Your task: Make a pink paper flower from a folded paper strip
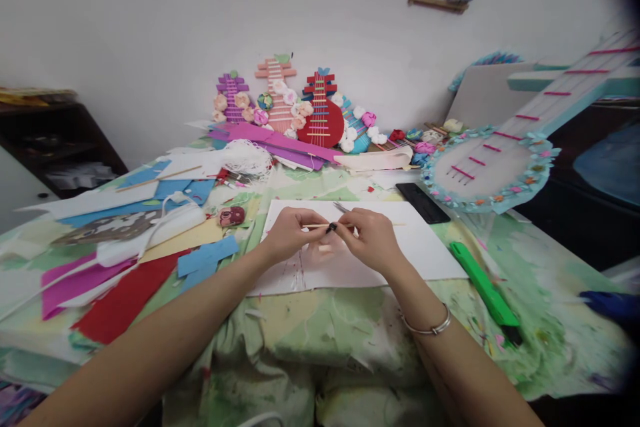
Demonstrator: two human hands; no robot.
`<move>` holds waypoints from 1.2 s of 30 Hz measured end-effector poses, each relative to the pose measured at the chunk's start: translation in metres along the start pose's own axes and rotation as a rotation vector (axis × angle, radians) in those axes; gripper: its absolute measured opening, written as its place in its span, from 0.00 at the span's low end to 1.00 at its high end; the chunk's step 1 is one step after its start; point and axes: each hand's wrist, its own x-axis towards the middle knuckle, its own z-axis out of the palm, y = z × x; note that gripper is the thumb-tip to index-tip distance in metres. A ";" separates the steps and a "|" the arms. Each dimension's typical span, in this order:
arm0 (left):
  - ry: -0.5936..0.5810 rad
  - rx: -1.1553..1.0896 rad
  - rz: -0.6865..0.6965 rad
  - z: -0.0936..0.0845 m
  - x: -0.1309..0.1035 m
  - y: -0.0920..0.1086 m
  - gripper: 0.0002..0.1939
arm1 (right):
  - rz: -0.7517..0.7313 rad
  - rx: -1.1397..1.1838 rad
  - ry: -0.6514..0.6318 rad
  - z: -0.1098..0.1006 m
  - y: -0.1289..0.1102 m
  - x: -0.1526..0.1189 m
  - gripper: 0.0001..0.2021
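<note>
Both hands meet above a white sheet [420, 253] on the table. My left hand [295, 235] pinches a thin pale wooden stick [315, 225] that runs sideways between the hands. My right hand [369, 240] is closed at the same stick, whose far end shows past its knuckles. A small black piece [331, 227] sits at the fingertips, where the two hands nearly touch. Just behind the right hand lies a pair of metal scissors [341, 207], partly hidden.
A green cutter [485, 293] and a black phone [423, 203] lie on the right. Colored felt [130, 297] and white string [247, 159] cover the left. Decorated instrument models [320, 117] stand along the wall; a larger one [490, 167] leans at right.
</note>
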 end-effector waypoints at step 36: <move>-0.069 -0.054 0.012 0.002 -0.002 0.005 0.11 | -0.062 0.153 0.046 0.007 0.004 0.003 0.04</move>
